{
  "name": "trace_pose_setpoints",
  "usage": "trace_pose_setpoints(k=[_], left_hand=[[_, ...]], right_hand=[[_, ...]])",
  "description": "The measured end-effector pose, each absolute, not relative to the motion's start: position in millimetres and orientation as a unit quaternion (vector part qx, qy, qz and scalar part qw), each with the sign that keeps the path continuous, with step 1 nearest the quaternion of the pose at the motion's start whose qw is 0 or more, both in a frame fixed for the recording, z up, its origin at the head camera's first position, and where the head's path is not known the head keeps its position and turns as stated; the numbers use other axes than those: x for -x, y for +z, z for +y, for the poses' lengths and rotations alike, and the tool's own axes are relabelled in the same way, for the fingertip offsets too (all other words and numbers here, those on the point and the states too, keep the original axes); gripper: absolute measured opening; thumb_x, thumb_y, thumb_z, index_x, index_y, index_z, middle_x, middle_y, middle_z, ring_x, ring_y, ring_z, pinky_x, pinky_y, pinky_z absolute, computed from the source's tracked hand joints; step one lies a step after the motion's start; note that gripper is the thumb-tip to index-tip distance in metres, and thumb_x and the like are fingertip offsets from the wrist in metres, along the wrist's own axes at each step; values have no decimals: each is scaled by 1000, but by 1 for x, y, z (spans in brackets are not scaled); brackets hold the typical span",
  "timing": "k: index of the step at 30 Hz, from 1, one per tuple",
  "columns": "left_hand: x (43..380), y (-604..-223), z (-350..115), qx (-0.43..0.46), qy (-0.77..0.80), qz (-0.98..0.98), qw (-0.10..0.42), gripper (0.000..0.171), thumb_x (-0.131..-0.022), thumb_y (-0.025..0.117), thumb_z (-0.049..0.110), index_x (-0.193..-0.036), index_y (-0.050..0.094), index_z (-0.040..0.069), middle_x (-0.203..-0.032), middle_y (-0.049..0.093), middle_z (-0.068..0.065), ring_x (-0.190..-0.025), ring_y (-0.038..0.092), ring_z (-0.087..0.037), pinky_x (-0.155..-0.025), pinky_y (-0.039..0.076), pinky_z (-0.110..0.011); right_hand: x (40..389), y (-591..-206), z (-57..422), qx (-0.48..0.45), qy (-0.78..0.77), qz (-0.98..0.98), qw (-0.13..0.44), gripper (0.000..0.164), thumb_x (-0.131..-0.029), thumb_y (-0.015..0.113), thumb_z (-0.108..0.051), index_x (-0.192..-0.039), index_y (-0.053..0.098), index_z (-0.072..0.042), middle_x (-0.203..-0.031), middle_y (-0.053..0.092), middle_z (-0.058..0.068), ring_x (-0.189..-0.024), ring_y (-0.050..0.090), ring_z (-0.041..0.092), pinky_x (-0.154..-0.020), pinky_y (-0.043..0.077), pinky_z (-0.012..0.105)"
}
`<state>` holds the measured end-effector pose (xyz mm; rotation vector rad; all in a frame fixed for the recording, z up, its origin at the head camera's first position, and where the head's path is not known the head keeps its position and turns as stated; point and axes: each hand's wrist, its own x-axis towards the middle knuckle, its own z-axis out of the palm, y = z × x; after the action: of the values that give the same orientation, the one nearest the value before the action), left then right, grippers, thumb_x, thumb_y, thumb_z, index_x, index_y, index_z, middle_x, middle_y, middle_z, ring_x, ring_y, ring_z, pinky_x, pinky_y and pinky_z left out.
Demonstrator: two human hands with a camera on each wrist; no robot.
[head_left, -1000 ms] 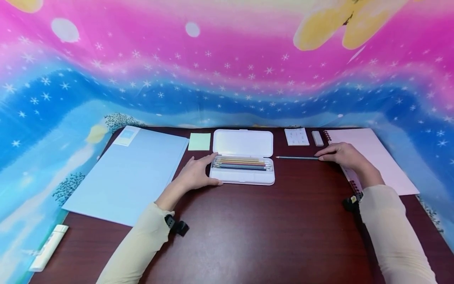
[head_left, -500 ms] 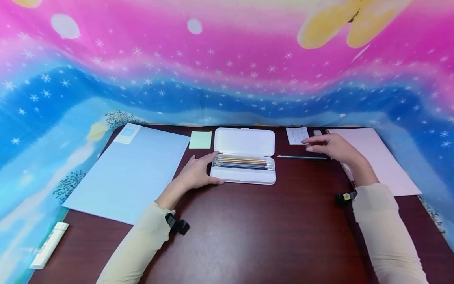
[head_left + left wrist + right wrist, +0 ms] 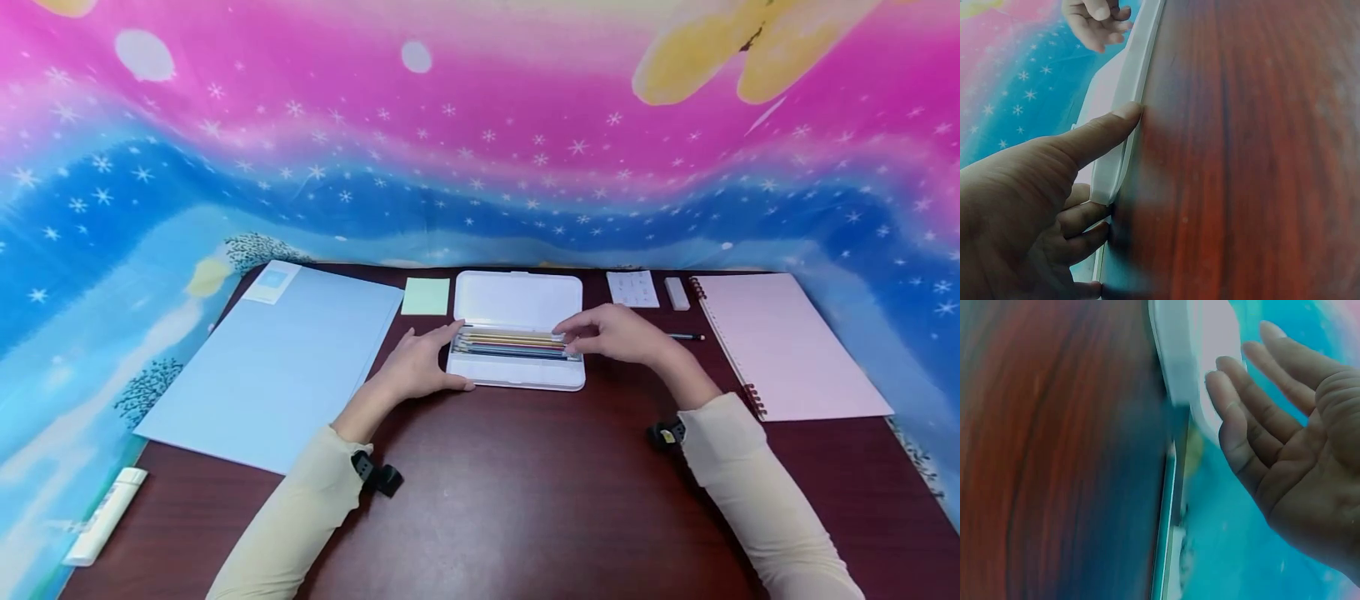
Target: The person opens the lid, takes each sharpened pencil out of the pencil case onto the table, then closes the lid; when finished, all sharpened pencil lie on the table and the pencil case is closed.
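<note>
Left hand (image 3: 411, 367) gripping an open case's (image 3: 516, 375) left end, right hand (image 3: 621, 333) over its pencils (image 3: 510, 344), fingers loosely apart, lone pencil (image 3: 687, 337) near the notebook (image 3: 795, 350) on the worktop (image 3: 525, 483)

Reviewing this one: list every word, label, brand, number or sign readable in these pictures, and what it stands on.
No text can be read.
White note: small marks, too small to read.
White tube: faint marks, too blurred to read.
Sticker on the blue folder: any print is too small to read.
</note>
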<state>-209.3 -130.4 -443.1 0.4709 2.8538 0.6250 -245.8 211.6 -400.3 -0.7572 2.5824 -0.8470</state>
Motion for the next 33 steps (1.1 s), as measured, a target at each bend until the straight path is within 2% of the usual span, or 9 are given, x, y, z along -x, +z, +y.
trace_pose_setpoints(k=[7, 13, 20, 33], left_hand=[[208, -445, -131, -157, 211, 960, 93, 109, -75, 83, 59, -161, 30, 19, -160, 44, -10, -148, 42, -28, -127, 15, -58], [208, -444, -130, -160, 212, 960, 90, 109, -75, 83, 58, -161, 30, 19, -159, 45, -10, -147, 43, -29, -127, 16, -59], [208, -440, -129, -159, 214, 959, 92, 108, -76, 83, 57, -161, 30, 18, -159, 45, -10, -148, 43, -30, -127, 16, -59], [208, -440, -129, -162, 215, 958, 96, 108, -76, 83, 57, -161, 30, 18, -160, 43, -10, -149, 41, -29, -127, 15, -60]], right_hand=[[241, -408, 184, 281, -236, 915, 169, 28, -93, 75, -18, -121, 77, -19, -101, 78, -3, -86, 63, 11, -85, 54, 37], [238, -409, 176, 285, -211, 921, 161, 22, -95, 69, -9, -114, 79, -16, -100, 77, -1, -86, 62, 12, -85, 54, 38], [238, -409, 176, 294, -210, 918, 166, 20, -98, 65, -8, -111, 77, -16, -82, 65, -6, -77, 54, 14, -76, 46, 34], [238, -412, 179, 295, -237, 914, 145, 19, -94, 71, -8, -106, 78, -21, -88, 70, -6, -80, 58, 11, -77, 50, 32]])
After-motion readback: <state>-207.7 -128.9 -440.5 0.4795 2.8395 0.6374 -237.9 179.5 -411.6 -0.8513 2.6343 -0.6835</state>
